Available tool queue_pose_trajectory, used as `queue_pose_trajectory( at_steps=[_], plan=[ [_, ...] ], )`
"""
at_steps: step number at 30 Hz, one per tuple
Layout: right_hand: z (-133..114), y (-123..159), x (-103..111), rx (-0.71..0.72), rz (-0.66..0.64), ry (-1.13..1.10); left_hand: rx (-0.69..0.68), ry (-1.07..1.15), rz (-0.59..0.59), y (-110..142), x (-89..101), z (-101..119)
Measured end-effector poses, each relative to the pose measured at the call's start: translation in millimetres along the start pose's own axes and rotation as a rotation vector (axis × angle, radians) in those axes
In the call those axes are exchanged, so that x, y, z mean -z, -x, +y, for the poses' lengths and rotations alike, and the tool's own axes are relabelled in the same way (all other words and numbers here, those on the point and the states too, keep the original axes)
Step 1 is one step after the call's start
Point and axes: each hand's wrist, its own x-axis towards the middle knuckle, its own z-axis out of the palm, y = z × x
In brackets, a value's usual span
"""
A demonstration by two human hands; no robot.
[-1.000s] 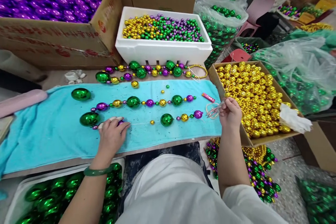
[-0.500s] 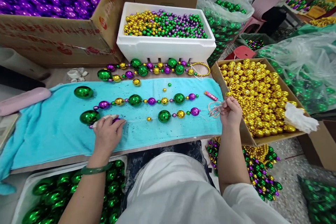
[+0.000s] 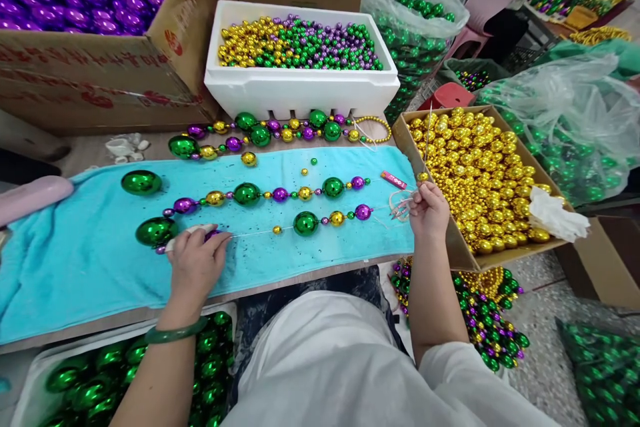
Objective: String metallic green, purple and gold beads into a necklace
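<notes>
My left hand (image 3: 197,265) is closed on the near side of a bead strand, its fingers over a purple bead (image 3: 214,235) that is partly hidden. From these fingers a white string runs right through a small gold bead (image 3: 277,230) and a large green bead (image 3: 306,223). At the right, my right hand (image 3: 430,210) pinches a long thin needle (image 3: 429,137) pointing up. A gold bead (image 3: 423,177) sits at its fingertips, low on the needle. Beside that hand lies a loop of pale string (image 3: 400,203). The strand's far row (image 3: 247,194) rests on the blue towel (image 3: 95,267).
A carton of gold beads (image 3: 465,180) stands at the right. Behind the towel are a finished-looking bead strand (image 3: 260,135) and a white foam box (image 3: 300,87) of small beads. Purple beads fill a carton (image 3: 75,73) at back left. A loose green bead (image 3: 141,182) lies on the towel.
The camera view has shifted, so most things appear farther left. The needle and the gold bead at my right fingertips show more plainly. My left hand keeps its hold on the strand.
</notes>
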Motion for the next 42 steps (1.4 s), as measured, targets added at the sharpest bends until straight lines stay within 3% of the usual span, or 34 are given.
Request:
queue_pose_trajectory(
  at_steps=[10, 19, 29, 42],
  plan=[
    [1, -1, 3, 0.006, 0.033, -0.011, 0.050, 0.062, -0.042, 0, -1.0, 2],
    [24, -3, 8, 0.019, 0.049, 0.028, 0.092, 0.032, -0.093, 3, 2.1, 6],
    [36, -6, 7, -0.018, 0.058, 0.017, 0.035, 0.008, -0.042, 10, -7.7, -5],
    [57, -8, 17, -0.053, 0.031, -0.020, 0.027, -0.025, 0.012, 16, -19.2, -3]
  ],
)
